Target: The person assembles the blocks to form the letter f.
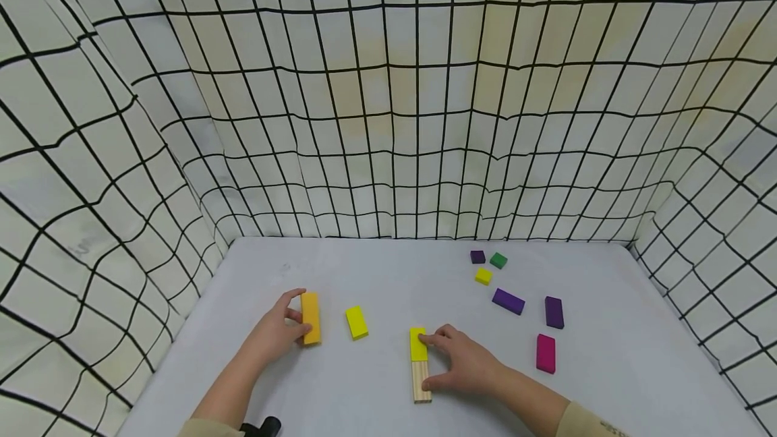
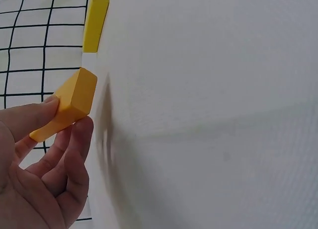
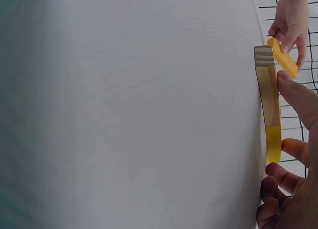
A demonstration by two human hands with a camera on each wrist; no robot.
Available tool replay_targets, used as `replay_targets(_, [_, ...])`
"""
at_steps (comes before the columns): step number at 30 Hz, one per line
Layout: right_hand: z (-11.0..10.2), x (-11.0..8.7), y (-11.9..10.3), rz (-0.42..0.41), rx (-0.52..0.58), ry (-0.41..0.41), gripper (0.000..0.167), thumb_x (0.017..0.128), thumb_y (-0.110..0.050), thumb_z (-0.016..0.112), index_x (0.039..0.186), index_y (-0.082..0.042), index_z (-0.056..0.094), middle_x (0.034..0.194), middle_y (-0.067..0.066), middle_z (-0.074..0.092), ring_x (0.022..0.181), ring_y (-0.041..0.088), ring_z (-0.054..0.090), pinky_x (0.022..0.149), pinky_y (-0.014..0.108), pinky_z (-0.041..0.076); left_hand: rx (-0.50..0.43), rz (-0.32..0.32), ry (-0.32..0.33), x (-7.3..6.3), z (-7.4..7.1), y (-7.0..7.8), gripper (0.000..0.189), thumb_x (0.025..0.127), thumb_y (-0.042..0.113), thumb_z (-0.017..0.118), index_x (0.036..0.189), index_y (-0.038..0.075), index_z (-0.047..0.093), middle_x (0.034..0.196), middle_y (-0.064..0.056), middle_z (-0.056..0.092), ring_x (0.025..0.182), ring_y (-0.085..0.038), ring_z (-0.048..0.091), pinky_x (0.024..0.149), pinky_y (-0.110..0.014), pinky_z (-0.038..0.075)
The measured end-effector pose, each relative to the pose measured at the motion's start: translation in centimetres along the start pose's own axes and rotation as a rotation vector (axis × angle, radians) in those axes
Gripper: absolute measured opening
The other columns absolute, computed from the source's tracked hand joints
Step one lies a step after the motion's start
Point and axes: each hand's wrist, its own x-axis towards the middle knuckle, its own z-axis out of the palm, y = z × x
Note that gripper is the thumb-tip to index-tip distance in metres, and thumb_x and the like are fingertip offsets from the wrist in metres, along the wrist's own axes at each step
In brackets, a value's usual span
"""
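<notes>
My left hand (image 1: 280, 329) pinches an orange-yellow block (image 1: 311, 319) between thumb and fingers. In the left wrist view the thumb lies along one side of that block (image 2: 77, 100), its fingertips against another. My right hand (image 1: 467, 359) is at two blocks set end to end: a yellow block (image 1: 419, 344) at the far end and a plain wood block (image 1: 421, 383) at the near end. Its index finger touches the yellow block and its thumb the wood one, without curling round either. Between the hands lies another yellow block (image 1: 357, 323).
To the right lie two purple blocks (image 1: 508, 301) and a magenta block (image 1: 545, 353). Farther back are small dark purple (image 1: 477, 257), green (image 1: 498, 260) and yellow (image 1: 483, 276) pieces. Black wire grid (image 1: 388, 133) walls the white table on three sides. A black object (image 1: 267, 427) shows at the front edge.
</notes>
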Motion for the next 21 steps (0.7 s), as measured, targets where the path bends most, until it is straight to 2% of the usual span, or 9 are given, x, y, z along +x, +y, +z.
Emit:
replay_targets(5, [0.0,-0.1,-0.1,-0.003,-0.009,0.007,0.079,0.073,-0.06,0.079,0.143,-0.031,0.055,0.12,-0.001,0.052,0.104,0.017,0.051,0.097,0.045,0.05,-0.042,0.03,0.026,0.1,-0.4,0.2,0.076,0.091,0.019,0.072,0.153,0.021,0.028,0.116,-0.01,0.061,0.079,-0.019,0.059,0.065,-0.032,0.044])
replay_targets(10, [0.0,-0.2,-0.1,-0.011,-0.016,0.016,0.079,0.073,-0.06,0.079,0.143,-0.031,0.055,0.12,-0.001,0.052,0.103,0.017,0.051,0.096,0.045,0.051,-0.092,0.048,0.032,0.2,-0.4,1.2,0.075,0.092,0.02,0.071,0.153,0.024,0.027,0.116,-0.009,0.06,0.08,-0.018,0.064,0.065,-0.031,0.045])
replay_targets(21, [0.1,-0.1,0.2,-0.007,-0.006,0.014,0.08,0.073,-0.062,0.077,0.143,-0.032,0.053,0.12,-0.006,0.051,0.105,0.015,0.05,0.096,0.043,0.051,-0.128,0.08,0.039,1.0,1.2,4.3,0.074,0.093,0.017,0.07,0.154,0.026,0.029,0.114,-0.009,0.062,0.083,-0.02,0.065,0.068,-0.03,0.048])
